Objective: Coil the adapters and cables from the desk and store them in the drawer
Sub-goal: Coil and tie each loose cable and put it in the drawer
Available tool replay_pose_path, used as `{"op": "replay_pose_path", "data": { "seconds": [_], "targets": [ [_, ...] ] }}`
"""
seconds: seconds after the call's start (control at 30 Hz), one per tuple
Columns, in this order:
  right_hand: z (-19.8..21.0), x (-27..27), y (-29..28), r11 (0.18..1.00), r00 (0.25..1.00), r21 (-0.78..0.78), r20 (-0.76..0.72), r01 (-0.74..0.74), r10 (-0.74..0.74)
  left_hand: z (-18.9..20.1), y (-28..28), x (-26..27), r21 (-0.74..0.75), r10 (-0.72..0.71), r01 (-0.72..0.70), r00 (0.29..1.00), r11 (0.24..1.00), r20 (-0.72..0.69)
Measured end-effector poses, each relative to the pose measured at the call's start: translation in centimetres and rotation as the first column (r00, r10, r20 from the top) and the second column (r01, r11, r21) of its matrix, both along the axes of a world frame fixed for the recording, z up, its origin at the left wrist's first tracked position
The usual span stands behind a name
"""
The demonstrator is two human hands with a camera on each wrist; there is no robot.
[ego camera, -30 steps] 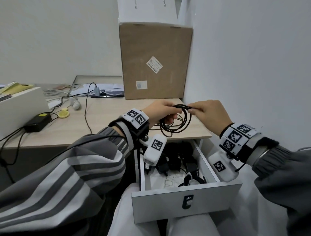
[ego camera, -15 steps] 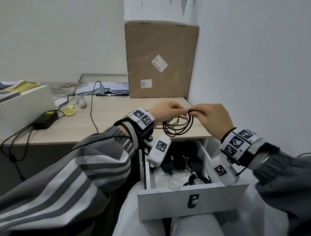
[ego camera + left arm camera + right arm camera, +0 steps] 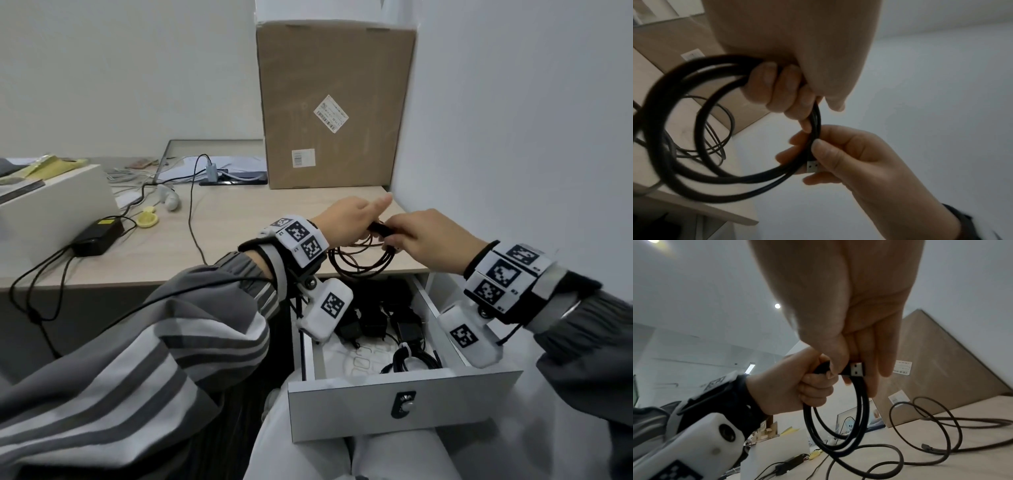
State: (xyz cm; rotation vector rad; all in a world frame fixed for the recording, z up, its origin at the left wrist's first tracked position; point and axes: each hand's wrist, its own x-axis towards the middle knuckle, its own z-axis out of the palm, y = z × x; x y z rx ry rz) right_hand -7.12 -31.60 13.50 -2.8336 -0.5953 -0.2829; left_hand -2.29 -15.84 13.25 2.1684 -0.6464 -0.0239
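**Coiled black cable held over the open drawer**

Labels: we see two stickers on the cardboard box [image 3: 334, 106], an upper one with a barcode and a smaller one below it; the print on both is too small to read. Square black-and-white markers sit on both wristbands.

Surroundings, all placed relative to the box: it stands at the back of the worktop [image 3: 239, 219], against the wall. Left of the box lie a black power brick [image 3: 97, 236], a yellow round item [image 3: 147, 219] and thin leads. In front of the box a second, brownish cable [image 3: 941, 434] lies loosely looped on the worktop, directly under our hands.

Task item: the black cable [image 3: 684, 146] is wound into several loops, smooth-jacketed, ending in a metal USB plug [image 3: 856, 369]. We hold it in front of the box, above the open drawer [image 3: 404, 407], which contains black adapters [image 3: 376, 318] and a bundled cable.

Hands: left hand [image 3: 349, 222] is closed around the top of the coil. Right hand [image 3: 435, 240] pinches the plug end against the loops.
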Motion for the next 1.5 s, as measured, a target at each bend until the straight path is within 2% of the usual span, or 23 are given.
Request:
{"op": "replay_pose_path", "data": {
  "seconds": [0.1,0.2,0.33,0.47,0.53,0.6,0.7,0.83,0.93,0.97,1.0,1.13,1.23,1.3,1.37,1.5],
  "targets": [
    [0.0,1.8,0.0,0.996,0.994,0.041,0.074,0.079,-0.082,0.0,0.2,1.4,-0.151,-0.009,0.006,1.000,0.989,-0.014],
    [0.4,4.1,-0.1,0.971,0.985,0.200,0.082,0.132,-0.150,0.2,1.3,3.4,-0.165,-0.013,0.013,1.000,0.986,0.002],
    [2.1,7.9,-0.6,0.836,0.981,0.526,0.020,0.156,-0.195,0.4,2.6,7.0,-0.267,-0.021,0.003,0.998,0.964,-0.066],
    [4.2,12.5,0.1,0.750,0.974,0.645,0.037,0.149,-0.225,2.8,2.2,11.1,-0.311,0.033,-0.063,0.994,0.948,-0.102],
    [5.8,15.2,0.9,0.737,0.962,0.663,0.093,0.133,-0.257,5.2,2.2,13.9,-0.359,0.063,-0.092,0.994,0.929,-0.093],
    [8.1,18.0,1.7,0.752,0.939,0.649,0.178,0.112,-0.293,8.7,2.7,17.2,-0.305,0.122,-0.104,0.992,0.947,0.042],
    [12.9,22.0,3.2,0.768,0.903,0.639,0.305,0.040,-0.301,15.1,4.5,21.4,-0.170,0.186,-0.140,0.936,0.975,0.300],
    [20.3,26.0,4.9,0.812,0.812,0.576,0.516,-0.093,-0.272,22.6,6.4,24.9,-0.265,0.309,-0.196,0.804,0.944,0.508],
    [22.7,28.2,5.9,0.822,0.734,0.544,0.625,-0.167,-0.265,25.3,6.9,26.2,-0.352,0.414,-0.238,0.678,0.905,0.607],
    [22.5,28.9,6.0,0.819,0.737,0.549,0.621,-0.167,-0.266,25.2,7.1,26.8,-0.356,0.434,-0.259,0.657,0.898,0.617],
    [21.8,29.6,6.2,0.814,0.749,0.555,0.610,-0.172,-0.258,24.5,7.2,27.6,-0.349,0.441,-0.277,0.666,0.895,0.601],
    [15.5,32.3,6.4,0.774,0.855,0.610,0.481,-0.169,-0.192,17.4,7.0,30.7,-0.349,0.403,-0.267,0.818,0.898,0.412],
    [9.7,34.3,5.7,0.720,0.932,0.690,0.300,-0.065,-0.204,11.5,6.8,31.7,-0.449,0.381,-0.263,0.904,0.854,0.195],
    [6.5,35.0,5.1,0.587,0.977,0.809,0.141,-0.022,-0.159,8.4,6.7,32.0,-0.498,0.323,-0.265,0.946,0.826,0.031],
    [4.3,35.1,4.6,0.436,0.996,0.900,0.026,0.012,-0.081,6.0,6.3,32.0,-0.507,0.290,-0.283,0.955,0.814,-0.067],
    [1.4,35.5,4.2,0.334,0.999,0.942,-0.048,0.044,0.003,2.4,5.5,32.6,-0.522,0.200,-0.279,0.959,0.806,-0.203]
  ]
}}
